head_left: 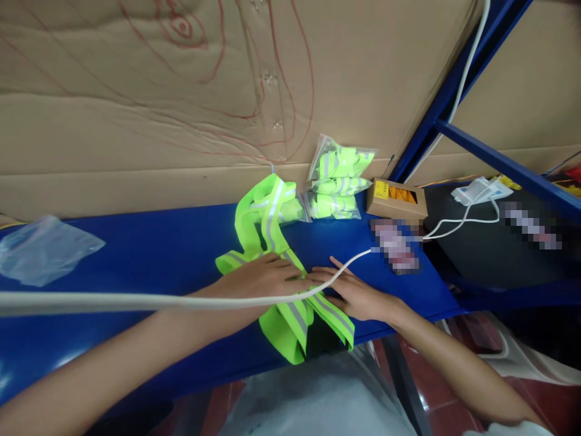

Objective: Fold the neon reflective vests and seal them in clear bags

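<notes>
A neon-yellow reflective belt harness [272,227] with grey stripes lies loosely spread across the blue table [181,242]. It runs from near the cardboard wall to the table's front edge, where two loops hang over. My left hand [267,278] rests over its middle, fingers curled round the webbing. From the right, my right hand [349,293] meets it at the same spot, fingertips closed on the strap and one finger lifted. A white cable [204,301] crosses in front of both hands and blocks part of the grip.
Clear bags of folded yellow reflective webbing [338,181] lean on the cardboard wall [181,133]. Beside them are a small brown box [397,200] and a blurred phone-like item [397,245] with a cable. An empty-looking plastic bag [45,248] lies left. A blue frame post [422,139] rises right.
</notes>
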`<state>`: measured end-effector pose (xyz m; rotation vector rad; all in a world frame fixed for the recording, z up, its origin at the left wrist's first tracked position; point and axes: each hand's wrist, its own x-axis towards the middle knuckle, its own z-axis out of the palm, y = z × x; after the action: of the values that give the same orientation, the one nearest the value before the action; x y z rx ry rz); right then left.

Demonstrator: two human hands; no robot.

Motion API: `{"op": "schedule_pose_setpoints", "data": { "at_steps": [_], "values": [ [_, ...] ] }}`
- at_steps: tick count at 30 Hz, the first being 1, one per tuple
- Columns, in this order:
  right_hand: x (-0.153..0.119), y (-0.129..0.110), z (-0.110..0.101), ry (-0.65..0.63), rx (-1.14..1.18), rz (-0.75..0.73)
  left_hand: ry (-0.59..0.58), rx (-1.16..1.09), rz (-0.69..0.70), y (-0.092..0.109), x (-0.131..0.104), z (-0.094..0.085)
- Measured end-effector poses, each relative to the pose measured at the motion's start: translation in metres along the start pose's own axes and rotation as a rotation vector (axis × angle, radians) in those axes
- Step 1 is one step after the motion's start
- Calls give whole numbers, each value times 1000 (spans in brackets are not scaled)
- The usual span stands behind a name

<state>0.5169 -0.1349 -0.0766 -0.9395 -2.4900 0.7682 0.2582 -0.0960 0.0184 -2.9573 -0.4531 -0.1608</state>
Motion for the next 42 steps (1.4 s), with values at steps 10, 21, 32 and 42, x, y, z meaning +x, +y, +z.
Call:
{"op": "schedule_pose_setpoints", "data": {
  "at_steps": [10, 21, 32, 42],
  "values": [
    [-24, -31, -6, 462, -6, 173, 85, 146, 74, -2, 10, 92],
    [-41, -56, 49, 118, -479, -235, -60, -413, -143, -8, -41, 57],
    [-62, -71, 38, 120, -358, -401, -48, -243, -27, 6, -35, 76],
    [-72, -79, 38, 100, -413, -405, 41, -267, -18, -9, 11, 100]
  ]
}}
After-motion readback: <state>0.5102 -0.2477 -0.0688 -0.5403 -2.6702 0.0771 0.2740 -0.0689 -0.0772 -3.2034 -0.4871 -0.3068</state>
